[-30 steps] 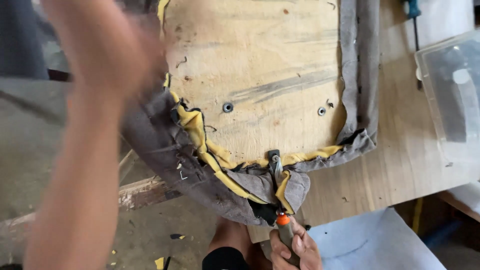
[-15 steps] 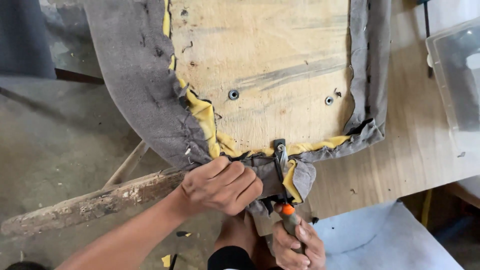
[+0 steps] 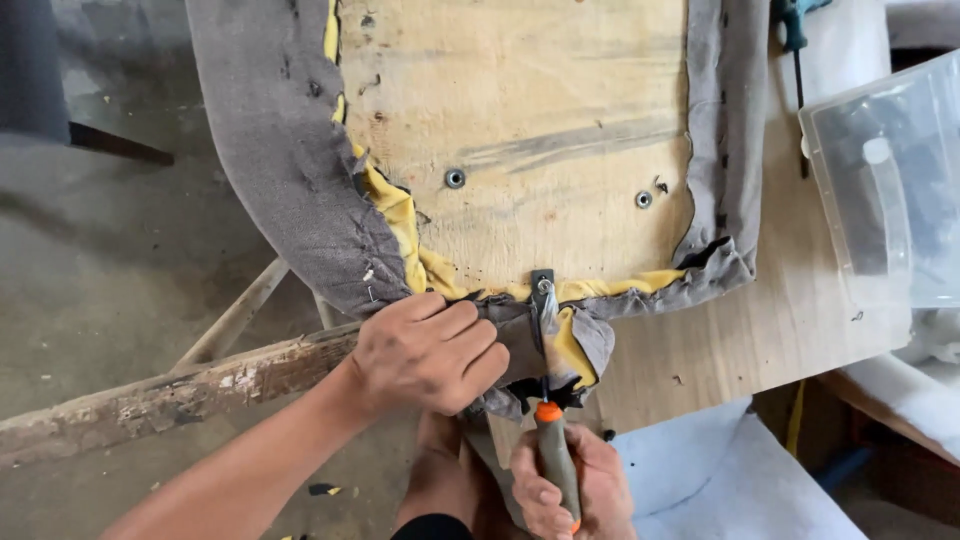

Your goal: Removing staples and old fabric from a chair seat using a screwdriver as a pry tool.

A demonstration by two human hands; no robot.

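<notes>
While the left hand (image 3: pixel 430 352) bunches the grey upholstery fabric (image 3: pixel 300 200) at lower centre, the right hand (image 3: pixel 570 490), clamped on the orange-collared grey-handled pry tool (image 3: pixel 556 455), should lever low against the pale plywood seat base (image 3: pixel 520 120).

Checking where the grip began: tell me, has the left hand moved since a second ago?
Yes. The left hand came down from beside the plywood seat board to grip the grey fabric at its lower edge.

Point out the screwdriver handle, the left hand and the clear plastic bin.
screwdriver handle (image 3: pixel 556 462), head view, on its grey grip below the orange collar.
left hand (image 3: pixel 428 350), head view, back of the hand.
clear plastic bin (image 3: pixel 880 190), head view, on its see-through wall.
</notes>
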